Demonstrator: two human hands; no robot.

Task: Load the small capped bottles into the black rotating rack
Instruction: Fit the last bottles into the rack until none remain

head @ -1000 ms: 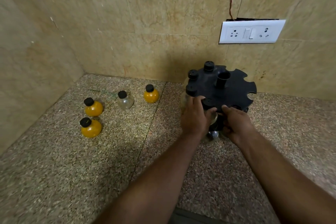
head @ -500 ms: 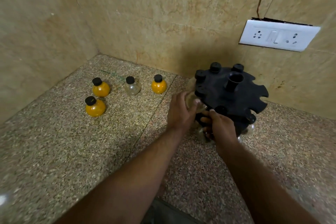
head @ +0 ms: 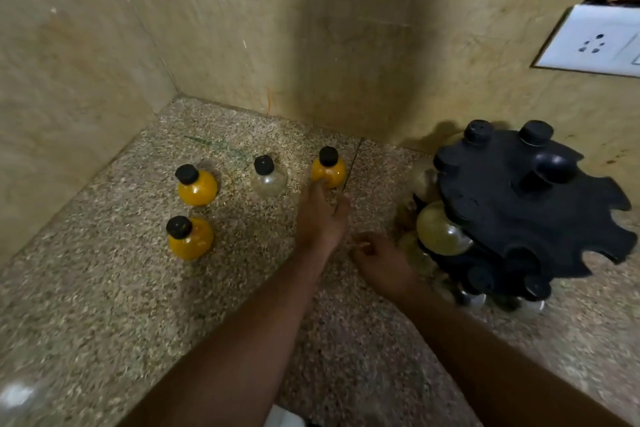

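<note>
Speckled stone surface (head: 104,288) carries four loose black-capped bottles in the corner between beige tiled walls. Two orange ones stand at the left, the far left orange bottle (head: 197,185) behind the near left orange bottle (head: 189,239). A clear bottle (head: 268,177) stands to their right, and the right orange bottle (head: 329,170) further right again. The left hand (head: 320,218) lies stretched toward that last bottle, fingers straight and thumb apart, one fingertip at its lower side — whether it touches is blurred. The right hand (head: 381,260) hangs loosely curled, holding nothing, just beside the black rotating rack (head: 502,191). A pale yellowish bottle (head: 441,230) sits in the rack's near-left slot, and two caps (head: 478,131) poke up at its far edge — more bottles show dimly in the tier below. A white socket plate (head: 595,42) is on the wall at the right.
</note>
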